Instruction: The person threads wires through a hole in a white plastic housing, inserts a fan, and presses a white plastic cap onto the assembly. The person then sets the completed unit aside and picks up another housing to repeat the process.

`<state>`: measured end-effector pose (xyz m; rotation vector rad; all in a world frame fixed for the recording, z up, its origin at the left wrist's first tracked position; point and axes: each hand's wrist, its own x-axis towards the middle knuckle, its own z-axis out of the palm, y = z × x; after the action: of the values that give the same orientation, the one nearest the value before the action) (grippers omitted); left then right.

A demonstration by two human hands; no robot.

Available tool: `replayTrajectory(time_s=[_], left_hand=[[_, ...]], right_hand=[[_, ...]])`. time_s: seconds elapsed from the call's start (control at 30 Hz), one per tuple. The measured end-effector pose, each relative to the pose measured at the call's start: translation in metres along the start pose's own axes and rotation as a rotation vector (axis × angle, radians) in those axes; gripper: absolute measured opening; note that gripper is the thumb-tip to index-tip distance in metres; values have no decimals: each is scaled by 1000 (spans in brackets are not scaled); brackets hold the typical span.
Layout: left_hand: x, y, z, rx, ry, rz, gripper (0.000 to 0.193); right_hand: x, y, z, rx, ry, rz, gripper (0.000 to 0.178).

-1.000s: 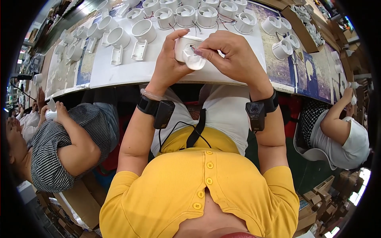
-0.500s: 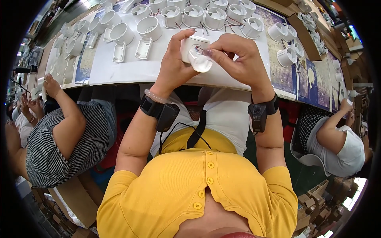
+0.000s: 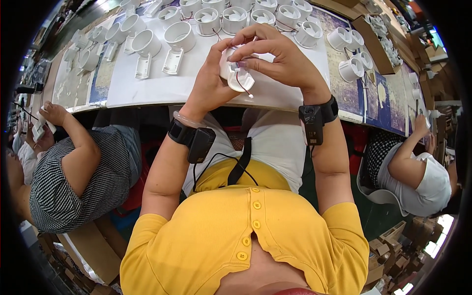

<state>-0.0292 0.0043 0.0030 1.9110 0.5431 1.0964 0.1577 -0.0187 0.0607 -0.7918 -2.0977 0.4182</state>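
Near the table's front edge, my left hand [image 3: 208,82] is wrapped round a small white plastic fan housing [image 3: 241,82], tilted so that its handle-like end faces me. A thin red and dark wire [image 3: 245,86] comes out of that end and hangs down to a small white plug [image 3: 250,96]. Over the top of the housing bends my right hand [image 3: 278,59], thumb and fingertips brought together at its opening. What those fingertips pinch is hidden behind them. Just beyond stand several white round housings with fan blades [image 3: 234,18], wires trailing from them.
Empty round housings with handles [image 3: 146,45] lie to the left on the white table sheet [image 3: 123,88]. More fan housings [image 3: 351,71] stand at the right, near a cardboard box [image 3: 376,46] of white parts. Co-workers sit on both sides, a checked sleeve [image 3: 64,172] at left.
My right hand has moved left and up over the housing, its fingers arched higher. The wire, earlier bunched at the opening, now hangs out with its plug.
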Motion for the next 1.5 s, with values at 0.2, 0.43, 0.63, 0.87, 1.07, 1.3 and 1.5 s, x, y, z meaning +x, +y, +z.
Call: replayTrajectory(time_s=[0.2,0.43,0.63,0.87,1.07,1.3,1.5], left_hand=[[1,-2,0,54,-5,-15,79],[2,0,2,27,2,-20,76],[1,2,2,29,-5,11,73],[2,-12,12,-14,45,-21,92],[7,-5,28,-23,31,14,110],[7,-8,31,-149,24,-126,115],[8,-9,28,-72,6,-140,115]], right_hand=[[-9,6,11,110,163,145,11],[-18,19,36,548,427,359,13],[-15,15,35,577,391,432,16],[-12,21,31,863,424,454,28],[-16,19,39,873,351,623,27],[-14,26,41,913,309,664,24],[-13,20,37,945,343,713,22]])
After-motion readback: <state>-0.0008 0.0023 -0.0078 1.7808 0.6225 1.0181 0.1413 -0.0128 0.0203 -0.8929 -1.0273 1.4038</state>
